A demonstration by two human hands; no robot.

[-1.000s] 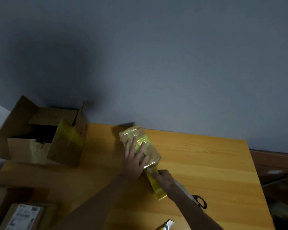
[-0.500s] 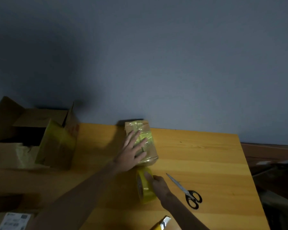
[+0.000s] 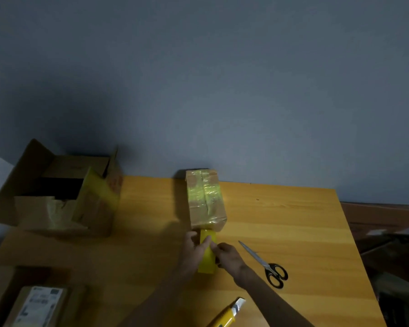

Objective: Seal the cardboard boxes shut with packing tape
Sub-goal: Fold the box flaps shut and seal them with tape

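Small cardboard box [image 3: 206, 201] lies at frame centre on the wooden table [image 3: 293, 220], its far end against the grey wall [image 3: 222, 90]. Yellowish tape is already over its top and near end. Yellow tape roll [image 3: 207, 260] stands on edge just below the box's near end. Too dim to tell whether a strip joins the two.

Left hand [image 3: 192, 248] grips the roll from the left, one finger laid across its top. Right hand [image 3: 227, 254] holds the roll's right side, fingers curled and fingertips pinching at the roll next to the left finger.

Scissors [image 3: 267, 265], blades together, lie right of the hands, apart from them. Yellow utility knife [image 3: 227, 315] lies at the bottom edge. Large open box [image 3: 57, 197] sits at left, flaps up, with yellow tape on one flap. Labelled parcel [image 3: 38, 305] is in the lower left corner.
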